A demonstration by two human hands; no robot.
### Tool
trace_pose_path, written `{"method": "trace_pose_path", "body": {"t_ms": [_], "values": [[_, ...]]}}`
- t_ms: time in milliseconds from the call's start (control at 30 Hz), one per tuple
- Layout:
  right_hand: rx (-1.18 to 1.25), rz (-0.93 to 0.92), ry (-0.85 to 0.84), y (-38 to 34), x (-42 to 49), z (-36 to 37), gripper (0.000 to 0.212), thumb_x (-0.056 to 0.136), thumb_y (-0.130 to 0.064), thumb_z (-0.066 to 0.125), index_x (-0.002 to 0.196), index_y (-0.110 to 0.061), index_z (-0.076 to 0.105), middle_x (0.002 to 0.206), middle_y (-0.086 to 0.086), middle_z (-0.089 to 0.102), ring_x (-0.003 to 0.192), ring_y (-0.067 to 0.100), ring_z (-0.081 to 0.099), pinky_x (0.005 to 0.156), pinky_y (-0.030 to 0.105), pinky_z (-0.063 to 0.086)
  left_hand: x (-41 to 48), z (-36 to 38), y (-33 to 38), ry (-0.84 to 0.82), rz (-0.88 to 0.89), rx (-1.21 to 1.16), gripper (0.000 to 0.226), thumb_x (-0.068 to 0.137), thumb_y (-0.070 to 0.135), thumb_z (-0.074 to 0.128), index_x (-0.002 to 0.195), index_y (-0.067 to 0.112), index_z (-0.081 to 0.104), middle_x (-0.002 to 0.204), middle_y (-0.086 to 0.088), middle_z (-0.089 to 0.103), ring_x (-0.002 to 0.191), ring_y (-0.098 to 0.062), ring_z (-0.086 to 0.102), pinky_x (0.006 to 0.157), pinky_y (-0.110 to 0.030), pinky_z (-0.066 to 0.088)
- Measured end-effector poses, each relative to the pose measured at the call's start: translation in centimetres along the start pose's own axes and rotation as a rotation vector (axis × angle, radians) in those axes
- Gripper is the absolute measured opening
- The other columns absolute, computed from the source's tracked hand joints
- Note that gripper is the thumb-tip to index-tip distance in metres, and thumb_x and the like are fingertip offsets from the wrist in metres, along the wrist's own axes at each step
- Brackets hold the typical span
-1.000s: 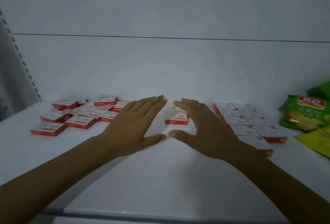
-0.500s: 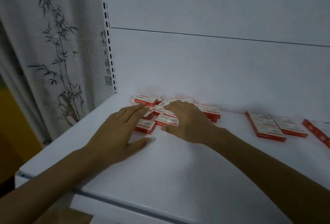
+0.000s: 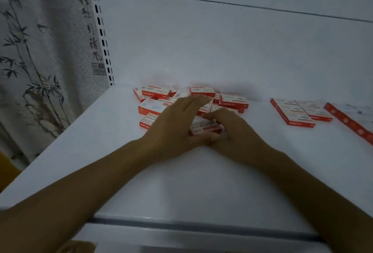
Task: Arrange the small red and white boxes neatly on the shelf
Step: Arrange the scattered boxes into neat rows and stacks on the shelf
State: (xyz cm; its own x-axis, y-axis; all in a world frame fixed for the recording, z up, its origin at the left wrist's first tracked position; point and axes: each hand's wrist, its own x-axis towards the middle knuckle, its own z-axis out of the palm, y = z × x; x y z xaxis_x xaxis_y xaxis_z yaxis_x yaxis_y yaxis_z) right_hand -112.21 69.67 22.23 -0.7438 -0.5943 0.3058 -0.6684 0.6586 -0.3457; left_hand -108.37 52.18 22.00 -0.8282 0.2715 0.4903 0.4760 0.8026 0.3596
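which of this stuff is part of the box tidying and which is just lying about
Job:
loose pile
box between left hand and right hand
tidy rows
shelf

Lying about:
bamboo curtain
cardboard

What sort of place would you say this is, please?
Most likely a shop, or a mock-up of one: a white display shelf with a slotted upright at its back corner, stocked with many identical small red and white boxes. A bamboo-painted hanging beside it suggests a small room.
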Motion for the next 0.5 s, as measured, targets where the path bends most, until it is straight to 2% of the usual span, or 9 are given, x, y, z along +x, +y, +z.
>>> {"method": "trace_pose_path", "body": {"t_ms": [100,200,267,333,433,500], "values": [[0.000,0.026,-0.026,0.50,0.50,0.15,0.066,0.079,-0.048,0.063,0.135,-0.019,0.043,0.129,0.002,0.049,0.116,0.015,0.045,0.099,0.030,0.038,-0.53,-0.41,-0.79,-0.010,-0.023,-0.003,0.073,0.076,0.055,0.055,0.139,0.023,0.037,0.141,0.001,0.044,0.130,-0.015,0.035,0.102,-0.025,0.025],[-0.060,0.046,-0.044,0.62,0.60,0.34,0.055,0.080,-0.048,0.062,0.126,-0.018,0.053,0.118,0.000,0.051,0.107,0.012,0.045,0.091,0.026,0.037,-0.36,-0.45,-1.21,-0.017,-0.024,0.041,0.077,0.075,0.064,0.050,0.138,0.020,0.040,0.138,-0.002,0.047,0.129,-0.020,0.038,0.105,-0.031,0.027],[-0.018,0.039,0.004,0.62,0.37,0.36,0.048,0.077,-0.046,0.067,0.114,-0.017,0.058,0.110,0.001,0.053,0.099,0.012,0.047,0.086,0.028,0.041,-0.25,-0.38,-1.16,-0.011,-0.010,0.064,0.078,0.074,0.064,0.050,0.137,0.019,0.042,0.137,-0.003,0.049,0.128,-0.022,0.040,0.104,-0.034,0.028],[0.054,0.017,0.085,0.62,0.04,0.30,0.045,0.074,-0.040,0.072,0.108,-0.015,0.055,0.105,0.001,0.055,0.094,0.015,0.052,0.082,0.033,0.047,-0.34,-0.23,-1.15,-0.008,0.002,0.079,0.075,0.075,0.060,0.054,0.136,0.017,0.043,0.136,-0.004,0.051,0.127,-0.023,0.042,0.103,-0.034,0.029],[0.127,0.001,0.206,0.57,-0.05,-0.29,0.046,0.073,-0.033,0.075,0.110,-0.017,0.052,0.108,-0.004,0.058,0.094,0.011,0.057,0.079,0.032,0.053,-0.38,-0.22,-0.85,-0.011,-0.011,0.051,0.070,0.080,0.054,0.059,0.138,0.019,0.040,0.136,-0.002,0.050,0.124,-0.020,0.044,0.101,-0.037,0.038],[0.132,-0.019,0.260,0.60,-0.04,-0.54,0.048,0.074,-0.035,0.074,0.113,-0.020,0.051,0.110,-0.009,0.057,0.096,0.008,0.058,0.080,0.030,0.054,-0.39,-0.29,-0.72,-0.030,-0.053,0.011,0.065,0.084,0.043,0.062,0.140,0.024,0.035,0.138,0.000,0.048,0.123,-0.018,0.045,0.097,-0.032,0.041]]}}
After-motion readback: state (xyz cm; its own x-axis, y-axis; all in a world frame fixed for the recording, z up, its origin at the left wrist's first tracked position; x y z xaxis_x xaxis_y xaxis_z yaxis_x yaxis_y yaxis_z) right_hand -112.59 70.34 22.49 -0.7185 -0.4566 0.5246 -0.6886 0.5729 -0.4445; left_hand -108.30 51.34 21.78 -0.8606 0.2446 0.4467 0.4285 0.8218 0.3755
